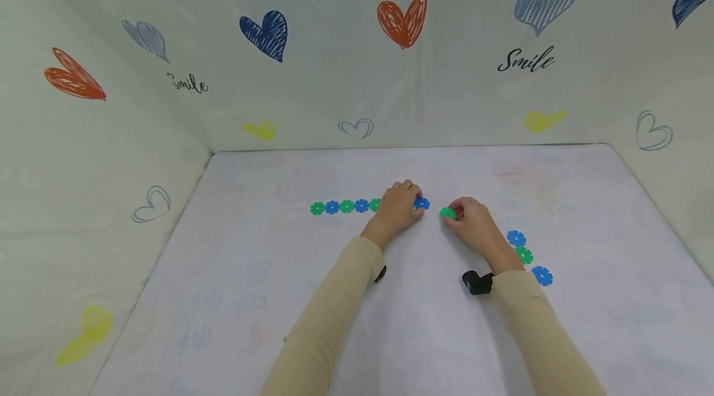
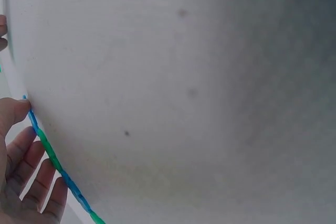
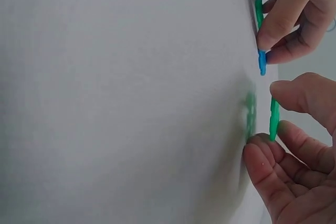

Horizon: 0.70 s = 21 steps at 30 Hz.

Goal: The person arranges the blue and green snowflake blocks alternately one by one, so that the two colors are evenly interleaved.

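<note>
While our left hand [image 1: 395,210] pinches the blue end disc [image 1: 424,204] of the alternating row [image 1: 347,206], our right hand [image 1: 474,225] grasps a green disc [image 1: 448,213] between thumb and fingers, just beyond the row's right end and apart from it. We locate three further discs [image 1: 516,238] right of the row, nearer us.

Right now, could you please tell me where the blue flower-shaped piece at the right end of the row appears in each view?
Head: the blue piece is slightly right of and below centre, between the left hand's thumb and fingers.
Left wrist: the blue piece is near the left edge, about mid-height, partly behind the thumb.
Right wrist: the blue piece is upper right.
Shared landmark: the left hand, pinching it.
</note>
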Motion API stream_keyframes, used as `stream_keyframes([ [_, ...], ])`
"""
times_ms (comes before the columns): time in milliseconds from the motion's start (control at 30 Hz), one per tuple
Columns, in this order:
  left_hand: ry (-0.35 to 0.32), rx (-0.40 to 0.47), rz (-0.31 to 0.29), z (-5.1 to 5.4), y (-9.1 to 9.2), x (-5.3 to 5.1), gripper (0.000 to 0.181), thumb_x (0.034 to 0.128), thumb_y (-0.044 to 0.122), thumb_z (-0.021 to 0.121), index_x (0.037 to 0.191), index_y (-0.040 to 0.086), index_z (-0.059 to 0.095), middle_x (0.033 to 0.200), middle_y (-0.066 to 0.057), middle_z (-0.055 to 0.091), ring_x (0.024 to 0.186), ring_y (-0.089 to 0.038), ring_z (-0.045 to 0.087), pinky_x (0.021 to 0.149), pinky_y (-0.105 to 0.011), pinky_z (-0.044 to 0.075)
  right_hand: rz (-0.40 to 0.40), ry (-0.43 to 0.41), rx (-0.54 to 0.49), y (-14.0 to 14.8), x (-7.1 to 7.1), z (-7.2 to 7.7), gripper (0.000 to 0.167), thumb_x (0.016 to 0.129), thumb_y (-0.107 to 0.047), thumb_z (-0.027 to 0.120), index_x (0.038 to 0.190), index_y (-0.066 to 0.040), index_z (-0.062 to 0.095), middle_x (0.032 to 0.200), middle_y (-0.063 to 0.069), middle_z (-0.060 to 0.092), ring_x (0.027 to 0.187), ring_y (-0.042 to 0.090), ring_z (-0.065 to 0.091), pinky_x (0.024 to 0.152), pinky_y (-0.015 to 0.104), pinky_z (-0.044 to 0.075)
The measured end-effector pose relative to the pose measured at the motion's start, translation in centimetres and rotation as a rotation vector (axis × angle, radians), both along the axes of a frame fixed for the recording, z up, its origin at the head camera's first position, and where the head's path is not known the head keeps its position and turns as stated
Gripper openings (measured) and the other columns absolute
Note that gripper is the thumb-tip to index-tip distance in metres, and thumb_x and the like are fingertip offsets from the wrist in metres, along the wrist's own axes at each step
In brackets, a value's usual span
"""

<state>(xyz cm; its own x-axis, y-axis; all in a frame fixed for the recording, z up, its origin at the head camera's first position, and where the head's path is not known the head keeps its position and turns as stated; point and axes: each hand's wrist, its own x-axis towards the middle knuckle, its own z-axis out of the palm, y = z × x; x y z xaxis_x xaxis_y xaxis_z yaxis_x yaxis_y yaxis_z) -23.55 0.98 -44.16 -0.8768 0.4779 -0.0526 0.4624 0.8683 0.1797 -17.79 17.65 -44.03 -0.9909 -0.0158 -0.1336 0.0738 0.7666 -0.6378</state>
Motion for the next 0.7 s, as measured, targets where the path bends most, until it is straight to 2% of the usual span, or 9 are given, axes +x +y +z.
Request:
stream_keyframes([
  [333, 0.001, -0.009, -0.005, 0.0, -0.1, 0.0, 0.037, 0.0892, 0.037, 0.06, 0.119, 0.015, 0.056, 0.116, 0.002, 0.055, 0.106, -0.015, 0.05, 0.095, -0.028, 0.042, 0.054, -0.002, 0.044, -0.1, -1.7, -0.1, 0.035, 0.088, -0.017, 0.061, 0.111, 0.009, 0.052, 0.099, 0.021, 0.054, 0.09, 0.03, 0.053, 0.085, 0.044, 0.046],
  [700, 0.004, -0.001, -0.004, -0.3, 0.0, -0.2, 0.037, 0.0893, 0.038, 0.059, 0.118, 0.016, 0.056, 0.115, 0.002, 0.055, 0.104, -0.014, 0.048, 0.096, -0.027, 0.042, 0.036, -0.041, 0.076, -0.7, -2.6, -0.4, 0.037, 0.09, -0.021, 0.06, 0.116, 0.004, 0.051, 0.107, 0.02, 0.05, 0.097, 0.032, 0.051, 0.089, 0.046, 0.044],
])
